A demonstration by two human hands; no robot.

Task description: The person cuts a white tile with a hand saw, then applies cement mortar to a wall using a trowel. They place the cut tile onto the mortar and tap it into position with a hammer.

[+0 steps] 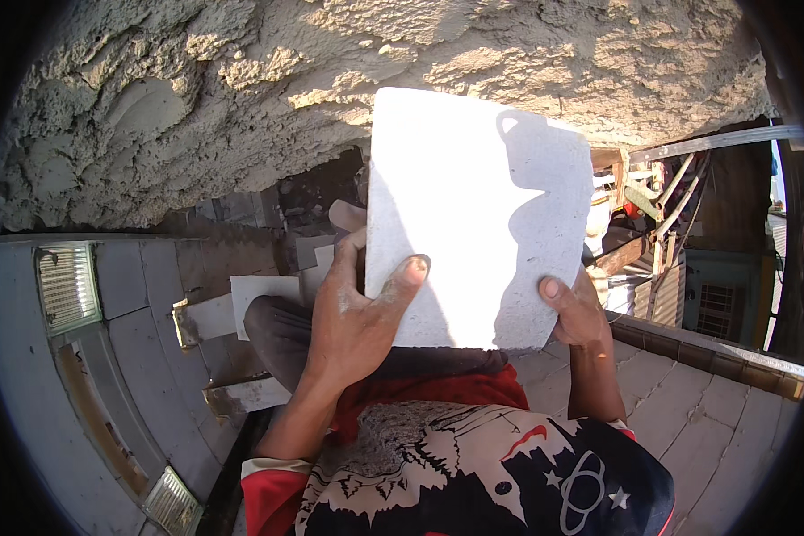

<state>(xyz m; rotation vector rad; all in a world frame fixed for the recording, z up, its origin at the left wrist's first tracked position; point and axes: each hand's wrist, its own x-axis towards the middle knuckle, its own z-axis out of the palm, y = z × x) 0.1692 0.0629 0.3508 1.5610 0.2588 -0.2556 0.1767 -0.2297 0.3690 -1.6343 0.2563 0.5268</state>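
Between my two hands is a pale aerated-concrete block (464,259), its broad face toward me and partly in bright sun, with shadows along its right side. My left hand (357,308) grips its lower left edge, thumb on the face and fingers behind. On the lower right edge my right hand (573,308) is closed the same way, its thumb pressed near the edge and its fingers mostly hidden. Just beyond the block's top runs a rough surface of grey mortar (241,98).
Several pale blocks (263,290) lie around my left knee. At the left stands a block wall (165,286) with a louvred vent (67,284). Wooden poles (665,201) and a metal bar (715,143) are at the right, above a tiled ledge (706,357).
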